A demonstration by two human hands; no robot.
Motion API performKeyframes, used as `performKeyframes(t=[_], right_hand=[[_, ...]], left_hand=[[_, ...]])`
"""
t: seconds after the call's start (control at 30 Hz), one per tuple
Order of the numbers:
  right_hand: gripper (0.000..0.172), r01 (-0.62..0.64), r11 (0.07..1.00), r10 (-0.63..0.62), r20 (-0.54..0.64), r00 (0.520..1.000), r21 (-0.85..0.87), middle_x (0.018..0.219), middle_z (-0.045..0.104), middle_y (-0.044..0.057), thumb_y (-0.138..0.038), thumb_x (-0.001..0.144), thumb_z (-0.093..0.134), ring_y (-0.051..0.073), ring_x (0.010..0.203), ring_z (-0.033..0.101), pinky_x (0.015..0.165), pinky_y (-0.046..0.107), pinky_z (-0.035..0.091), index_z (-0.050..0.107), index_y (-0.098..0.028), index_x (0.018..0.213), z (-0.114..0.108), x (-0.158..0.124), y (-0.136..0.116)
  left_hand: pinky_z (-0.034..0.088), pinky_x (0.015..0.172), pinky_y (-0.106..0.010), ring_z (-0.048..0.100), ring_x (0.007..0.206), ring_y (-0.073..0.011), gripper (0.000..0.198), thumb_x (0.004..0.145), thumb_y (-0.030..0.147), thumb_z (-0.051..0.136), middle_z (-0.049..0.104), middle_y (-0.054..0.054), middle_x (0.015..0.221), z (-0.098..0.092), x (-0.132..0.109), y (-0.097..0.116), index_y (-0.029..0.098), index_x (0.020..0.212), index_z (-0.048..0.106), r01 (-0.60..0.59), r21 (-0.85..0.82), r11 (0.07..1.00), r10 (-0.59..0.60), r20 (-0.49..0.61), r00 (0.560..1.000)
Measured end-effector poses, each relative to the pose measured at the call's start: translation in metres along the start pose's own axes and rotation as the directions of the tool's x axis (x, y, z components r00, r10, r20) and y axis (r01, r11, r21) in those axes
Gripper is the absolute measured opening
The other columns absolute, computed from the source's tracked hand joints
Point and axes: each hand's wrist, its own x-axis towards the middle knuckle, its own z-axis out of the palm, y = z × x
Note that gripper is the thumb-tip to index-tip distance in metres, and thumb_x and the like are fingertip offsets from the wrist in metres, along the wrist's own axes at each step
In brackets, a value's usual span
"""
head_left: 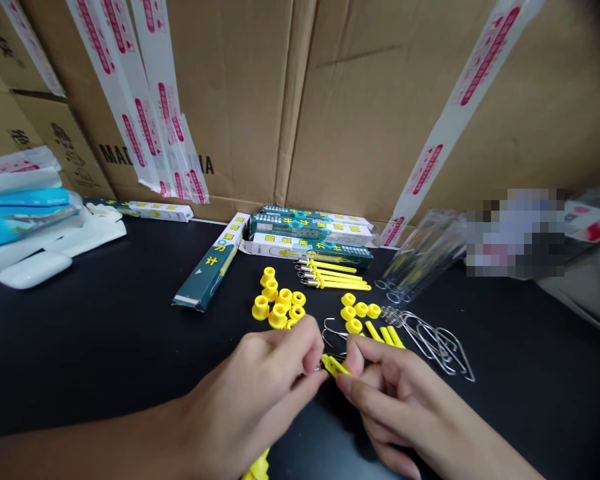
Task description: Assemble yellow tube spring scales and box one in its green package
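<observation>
right hand [400,407] pinches yellow plastic tube [334,365] between thumb and forefinger; left hand [250,393] pressed together at tube end, held item hidden; steel wire hook [333,335] just beyond grip.

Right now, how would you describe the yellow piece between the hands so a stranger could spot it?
On the black tabletop, below the stacked green-and-white boxes, look at the near edge. The yellow plastic piece is pinched in the right hand. Unlike the loose yellow bars beyond, it alone is being held.
</observation>
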Motion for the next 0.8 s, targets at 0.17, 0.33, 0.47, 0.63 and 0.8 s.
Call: performKeyframes(t=[0.17, 0.33, 0.47, 0.63, 0.8], right_hand=[[0.048, 0.074, 0.996, -0.077, -0.064, 0.995, -0.044, 0.049, 0.044, -0.015, -0.067, 0.092, 0.064, 0.002, 0.030, 0.039, 0.032, 0.010, 0.026, 0.045, -0.024, 0.084, -0.001, 0.003, 0.018], [0.059, 0.076, 0.997, -0.075, -0.067, 0.995, 0.013, 0.063, 0.063, -0.007, -0.075, 0.088, 0.061, 0.004, 0.033, 0.049, 0.035, 0.013, 0.041, 0.050, -0.021, 0.109, 0.001, 0.004, 0.020], [0.059, 0.066, 0.998, -0.065, -0.079, 0.995, 0.007, 0.064, 0.064, -0.005, -0.075, 0.086, 0.064, 0.003, 0.036, 0.049, 0.037, 0.012, 0.041, 0.056, -0.018, 0.097, 0.004, 0.002, 0.014], [0.064, 0.025, 0.997, -0.020, -0.063, 0.998, 0.080, 0.056, 0.060, -0.007, -0.078, 0.076, 0.072, 0.004, 0.037, 0.038, 0.035, 0.013, 0.045, 0.056, -0.018, 0.094, 0.005, 0.002, 0.008], [0.057, 0.041, 0.986, -0.036, -0.031, 0.999, 0.162, 0.057, 0.062, -0.006, -0.070, 0.082, 0.074, 0.005, 0.040, 0.036, 0.036, 0.013, 0.047, 0.059, -0.018, 0.099, 0.002, 0.004, 0.013]], left_hand=[[0.051, 0.064, -0.020, 0.075, 0.062, -0.0145, 0.029, 0.082, 0.014, 0.077, 0.078, 0.013, 0.065, -0.004, 0.009, 0.001, 0.027, 0.090, 0.053, 0.173, -0.200, 0.964, -0.187, -0.050, 0.981], [0.054, 0.062, -0.014, 0.080, 0.064, -0.0119, 0.032, 0.075, 0.009, 0.085, 0.083, 0.013, 0.070, -0.008, 0.013, 0.007, 0.026, 0.087, 0.061, 0.174, -0.287, 0.942, -0.211, -0.100, 0.972], [0.053, 0.058, -0.007, 0.078, 0.060, -0.0069, 0.029, 0.075, 0.003, 0.084, 0.082, 0.014, 0.070, -0.006, 0.009, 0.007, 0.024, 0.083, 0.067, 0.080, -0.272, 0.959, -0.125, -0.153, 0.980], [0.054, 0.064, -0.005, 0.077, 0.068, -0.0058, 0.022, 0.081, 0.006, 0.082, 0.081, 0.013, 0.078, -0.004, 0.005, 0.000, 0.025, 0.085, 0.072, -0.024, -0.157, 0.987, -0.010, -0.213, 0.977], [0.054, 0.065, -0.003, 0.077, 0.070, -0.0053, 0.020, 0.082, 0.007, 0.083, 0.082, 0.012, 0.080, -0.005, 0.007, -0.003, 0.025, 0.089, 0.076, -0.080, -0.079, 0.994, 0.058, -0.245, 0.968]])
